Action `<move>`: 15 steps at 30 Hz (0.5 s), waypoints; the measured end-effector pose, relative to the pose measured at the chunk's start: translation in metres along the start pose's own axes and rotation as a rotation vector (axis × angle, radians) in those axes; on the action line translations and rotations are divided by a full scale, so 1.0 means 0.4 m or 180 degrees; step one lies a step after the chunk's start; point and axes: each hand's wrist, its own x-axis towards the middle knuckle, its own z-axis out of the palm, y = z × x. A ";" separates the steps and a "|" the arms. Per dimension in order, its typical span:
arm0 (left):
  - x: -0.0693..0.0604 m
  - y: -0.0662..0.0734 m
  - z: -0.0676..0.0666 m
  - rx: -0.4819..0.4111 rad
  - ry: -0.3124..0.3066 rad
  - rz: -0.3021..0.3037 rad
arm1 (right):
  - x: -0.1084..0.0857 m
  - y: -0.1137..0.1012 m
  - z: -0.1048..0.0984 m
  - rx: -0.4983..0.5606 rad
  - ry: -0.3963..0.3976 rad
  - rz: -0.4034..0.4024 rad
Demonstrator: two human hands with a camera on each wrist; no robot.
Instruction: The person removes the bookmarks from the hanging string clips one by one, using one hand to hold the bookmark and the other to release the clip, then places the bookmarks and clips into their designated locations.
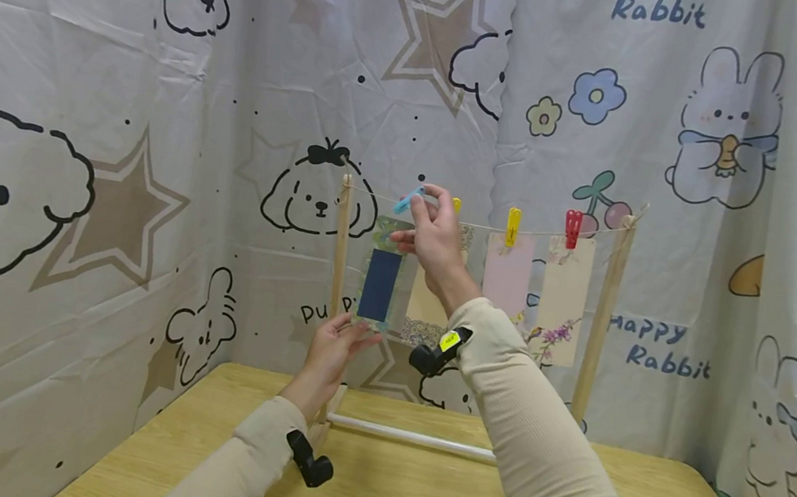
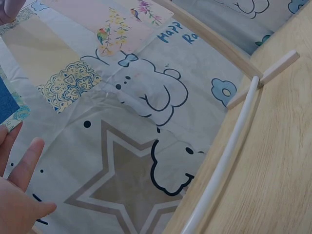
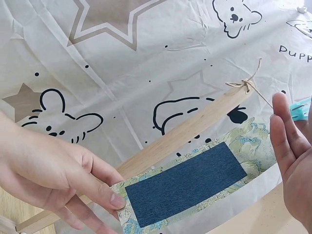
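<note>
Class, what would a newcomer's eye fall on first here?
The dark-blue-and-green rectangular paper card, left of centre, its lower end pinched by the left hand. Near its top, the right hand holds a light-blue plastic clothespin. Farther right, a red plastic clothespin grips a cream floral card.

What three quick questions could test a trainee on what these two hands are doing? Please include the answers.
1. True or false: the left hand holds the lower end of the card with the dark blue panel.
2. Multiple choice: what does the right hand pinch? A, a yellow clip; B, a light-blue clip; C, the white bar.
3. Fill in the colour: in the head view, the flowered cream card nearest the right-hand post hangs from a ____ clip.

Key:
1. True.
2. B.
3. Red; the red clip sits at that card's top edge.
</note>
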 end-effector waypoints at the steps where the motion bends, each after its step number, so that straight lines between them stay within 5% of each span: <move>1: 0.000 0.000 -0.001 0.0005 -0.0004 0.0005 | -0.001 0.000 0.000 -0.0008 -0.0020 -0.0010; 15: -0.009 0.009 -0.008 0.0120 0.0011 -0.0034 | -0.013 0.001 -0.012 -0.0038 -0.0109 -0.0046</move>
